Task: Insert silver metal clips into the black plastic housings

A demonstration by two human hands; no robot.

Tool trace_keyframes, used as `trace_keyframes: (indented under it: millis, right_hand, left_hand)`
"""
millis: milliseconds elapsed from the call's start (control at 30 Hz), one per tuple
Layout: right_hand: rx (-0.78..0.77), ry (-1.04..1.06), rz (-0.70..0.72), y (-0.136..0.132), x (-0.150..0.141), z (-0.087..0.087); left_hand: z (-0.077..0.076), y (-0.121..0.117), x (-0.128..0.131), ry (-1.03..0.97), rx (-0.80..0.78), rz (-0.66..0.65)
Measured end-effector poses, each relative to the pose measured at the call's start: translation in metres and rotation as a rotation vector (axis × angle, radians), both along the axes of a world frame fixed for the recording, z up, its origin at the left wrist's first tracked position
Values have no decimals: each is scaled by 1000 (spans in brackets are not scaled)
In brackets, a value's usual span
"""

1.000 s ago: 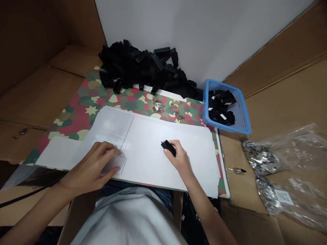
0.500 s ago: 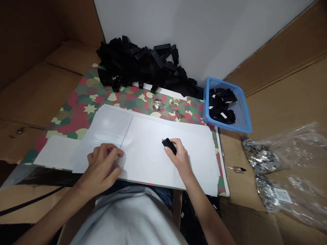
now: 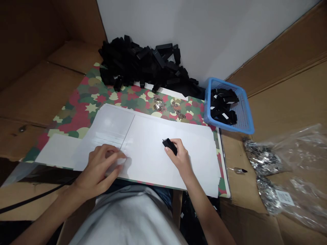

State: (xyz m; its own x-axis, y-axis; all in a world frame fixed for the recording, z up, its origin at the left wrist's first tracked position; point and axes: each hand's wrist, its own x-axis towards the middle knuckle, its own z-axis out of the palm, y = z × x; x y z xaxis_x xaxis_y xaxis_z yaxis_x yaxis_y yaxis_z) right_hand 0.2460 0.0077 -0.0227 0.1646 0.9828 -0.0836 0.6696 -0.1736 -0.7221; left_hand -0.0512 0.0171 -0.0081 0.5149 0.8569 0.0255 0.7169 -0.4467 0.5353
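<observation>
My right hand is closed around a small black plastic piece and rests on the large white sheet. My left hand has its fingers curled in a pinch on a small white label at the near edge of the white sheets. A big heap of black plastic pieces lies at the back against the wall. Small metal clips are scattered on the camouflage-patterned mat just behind the sheets.
A blue basket with black pieces stands at the right of the mat. Clear plastic bags of metal parts lie on the cardboard at the right. Cardboard walls rise on the left and right. A black cable runs at lower left.
My left hand has curled from lying flat into a pinch and shifted a little to the right on the label. My right hand has stayed put with the black piece.
</observation>
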Motion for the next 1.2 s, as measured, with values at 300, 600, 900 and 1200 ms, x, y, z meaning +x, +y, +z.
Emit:
trace_keyframes:
  millis: [300,600,900,1200]
  right_hand:
    - [-18,18,17,0,2,-1]
    - [-8,18,14,0,3,-3]
    - [-1,42,4,1,2,-3]
    - [32,15,-33,0,0,-6]
  left_hand:
    - [-13,-4,-10,22,228,-16]
    - [-16,-10,-10,54,217,-108]
    - [-9,-5,-19,-10,230,-49]
    - [-1,-9,20,153,146,-32]
